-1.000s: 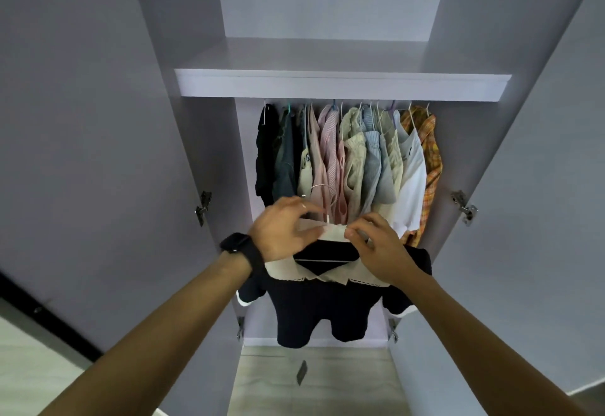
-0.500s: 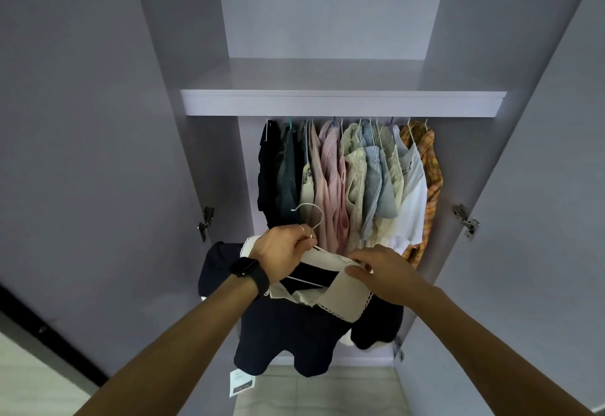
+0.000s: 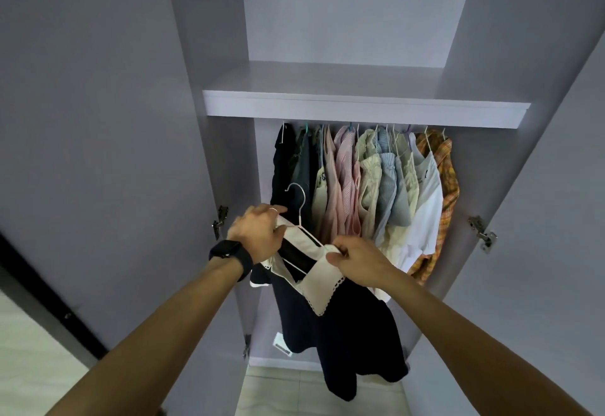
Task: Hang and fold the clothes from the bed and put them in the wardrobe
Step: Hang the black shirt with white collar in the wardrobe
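While we face the open wardrobe (image 3: pixel 360 108), our left hand (image 3: pixel 258 235) at centre frame grips the white hanger (image 3: pixel 299 207) together with the cream collar of the navy top (image 3: pixel 343 327). Right hand (image 3: pixel 360 261) fingers pinch the collar's other side. The top dangles in front of the hung clothes (image 3: pixel 363 186), lower centre, with the hook free of the rail.

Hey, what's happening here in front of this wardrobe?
A person stands at the open wardrobe holding a dark top with a cream collar on a white hanger. The left hand grips the collar by the hanger's neck; the right hand pinches the collar's other side. The hook is free, not yet hung beside the row of shirts below the shelf.
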Available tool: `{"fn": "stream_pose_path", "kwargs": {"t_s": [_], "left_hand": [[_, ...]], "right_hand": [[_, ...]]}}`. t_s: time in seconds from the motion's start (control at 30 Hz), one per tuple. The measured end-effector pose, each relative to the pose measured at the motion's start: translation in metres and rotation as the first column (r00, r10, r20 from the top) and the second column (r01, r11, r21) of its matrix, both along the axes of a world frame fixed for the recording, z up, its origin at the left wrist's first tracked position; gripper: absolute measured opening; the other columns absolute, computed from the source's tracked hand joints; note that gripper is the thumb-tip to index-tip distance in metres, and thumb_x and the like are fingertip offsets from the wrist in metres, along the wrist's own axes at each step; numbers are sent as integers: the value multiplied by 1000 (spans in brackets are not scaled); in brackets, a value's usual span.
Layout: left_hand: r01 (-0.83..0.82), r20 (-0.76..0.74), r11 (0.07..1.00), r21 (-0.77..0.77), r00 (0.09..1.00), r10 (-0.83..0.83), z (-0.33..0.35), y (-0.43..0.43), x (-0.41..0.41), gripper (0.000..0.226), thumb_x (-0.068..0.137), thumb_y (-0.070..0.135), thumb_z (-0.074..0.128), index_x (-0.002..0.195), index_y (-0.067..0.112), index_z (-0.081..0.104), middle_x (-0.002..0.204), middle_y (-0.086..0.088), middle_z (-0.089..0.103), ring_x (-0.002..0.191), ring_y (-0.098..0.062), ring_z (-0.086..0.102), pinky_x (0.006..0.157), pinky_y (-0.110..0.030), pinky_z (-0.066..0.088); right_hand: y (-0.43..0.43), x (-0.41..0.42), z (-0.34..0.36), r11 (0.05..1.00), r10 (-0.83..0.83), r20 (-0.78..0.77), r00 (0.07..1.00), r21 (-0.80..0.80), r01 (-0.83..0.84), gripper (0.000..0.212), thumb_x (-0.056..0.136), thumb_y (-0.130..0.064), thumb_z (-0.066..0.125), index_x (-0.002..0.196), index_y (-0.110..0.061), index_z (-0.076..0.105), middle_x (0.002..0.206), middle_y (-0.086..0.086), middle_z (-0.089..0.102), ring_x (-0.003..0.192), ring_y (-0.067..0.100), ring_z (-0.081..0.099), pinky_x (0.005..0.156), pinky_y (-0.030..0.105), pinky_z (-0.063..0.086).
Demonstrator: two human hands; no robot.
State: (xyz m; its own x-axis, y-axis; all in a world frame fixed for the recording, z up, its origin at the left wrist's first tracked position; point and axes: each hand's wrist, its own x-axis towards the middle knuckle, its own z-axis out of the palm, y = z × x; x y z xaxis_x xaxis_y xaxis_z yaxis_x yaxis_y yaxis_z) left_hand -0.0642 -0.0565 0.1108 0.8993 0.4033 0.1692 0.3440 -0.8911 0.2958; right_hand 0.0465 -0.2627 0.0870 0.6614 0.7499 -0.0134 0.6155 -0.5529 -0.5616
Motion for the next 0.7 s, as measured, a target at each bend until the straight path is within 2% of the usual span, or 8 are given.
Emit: {"fn": "stream_pose_path", "kwargs": {"t_s": [0.07, 0.17, 0.23, 0.33, 0.43, 0.5, 0.6, 0.7], "left_hand": [[-71, -46, 996, 63, 996, 74, 5, 19, -9, 45, 101, 35, 42, 145, 30, 46, 150, 2, 44, 136, -24, 40, 112, -43, 35], [-126, -119, 967, 221, 981, 155, 13, 44, -18, 50, 101, 34, 38, 150, 28, 38, 156, -1, 34, 143, -24, 29, 121, -47, 18], [-164, -161, 924, 346, 960, 230, 23, 63, -22, 54, 100, 32, 39, 154, 28, 30, 160, -4, 25, 149, -25, 19, 123, -51, 4], [-179, -226, 834, 522, 914, 338, 37, 85, -24, 62, 100, 37, 40, 158, 27, 17, 165, -9, 10, 153, -27, 1, 118, -58, -11], [-160, -231, 734, 660, 887, 400, 45, 101, -21, 61, 100, 38, 32, 158, 25, 17, 167, -11, 1, 153, -28, -8, 113, -59, -21], [-162, -216, 691, 705, 878, 427, 48, 111, -16, 60, 100, 34, 28, 158, 24, 18, 167, -12, 0, 153, -30, -9, 112, -57, -25], [-186, -193, 628, 755, 853, 485, 45, 123, -4, 59, 101, 36, 21, 158, 23, 17, 166, -14, -4, 152, -33, -13, 108, -58, -30], [-210, -140, 545, 812, 836, 531, 39, 128, 9, 62, 100, 37, 20, 159, 20, 10, 165, -17, -10, 151, -36, -18, 102, -65, -34]], "right_hand": [[15, -1, 1, 999, -44, -78, 996, 27, 46, 29, 94, -28, 62, 69, -23, 50, 67, -8, 54, 64, 9, 52, 60, 28, 38], [42, 2, -1, 991, -98, -217, 971, 70, 116, 18, 93, -29, 63, 80, -16, 62, 74, 1, 65, 68, 15, 63, 64, 30, 45], [70, 6, 2, 981, -115, -283, 952, 118, 153, 16, 93, -27, 63, 84, -13, 64, 71, -1, 65, 60, 8, 64, 57, 25, 46], [113, 13, 7, 967, -133, -346, 929, 160, 198, 15, 94, -26, 63, 83, -15, 65, 69, -2, 66, 56, 8, 62, 56, 23, 46], [154, 19, 6, 959, -135, -399, 907, 180, 221, 16, 96, -26, 60, 87, -13, 64, 72, 2, 66, 62, 14, 62, 62, 29, 51], [179, 25, 5, 954, -133, -410, 902, 193, 229, 16, 97, -26, 58, 87, -14, 63, 73, 2, 66, 65, 16, 62, 66, 31, 52], [216, 40, 2, 946, -131, -405, 905, 221, 236, 18, 98, -26, 56, 82, -18, 60, 73, 1, 66, 64, 15, 61, 61, 27, 48], [245, 56, -4, 943, -139, -372, 918, 234, 237, 21, 99, -28, 55, 80, -20, 56, 83, 4, 68, 77, 20, 65, 64, 27, 47]]}}
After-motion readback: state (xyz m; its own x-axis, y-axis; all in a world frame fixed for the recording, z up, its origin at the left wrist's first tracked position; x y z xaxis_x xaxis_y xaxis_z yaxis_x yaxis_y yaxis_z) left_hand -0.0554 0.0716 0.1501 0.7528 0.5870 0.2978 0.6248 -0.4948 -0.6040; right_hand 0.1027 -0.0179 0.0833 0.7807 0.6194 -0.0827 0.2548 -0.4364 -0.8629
